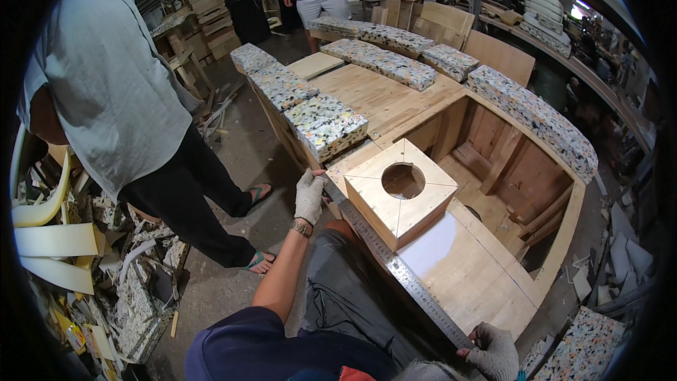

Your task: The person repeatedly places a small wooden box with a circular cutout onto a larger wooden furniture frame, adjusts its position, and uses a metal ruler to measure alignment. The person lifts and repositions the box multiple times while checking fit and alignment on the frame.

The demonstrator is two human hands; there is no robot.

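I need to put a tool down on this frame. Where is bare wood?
Free: the plywood panel between the holed wooden box and right hand, and the planks between the foam blocks. Crowded: the steel ruler edge under the left hand.

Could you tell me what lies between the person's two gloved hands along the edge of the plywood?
In the head view, a long steel ruler spans the stretch from the left hand to the right hand, lying beside the wooden box with a round hole.
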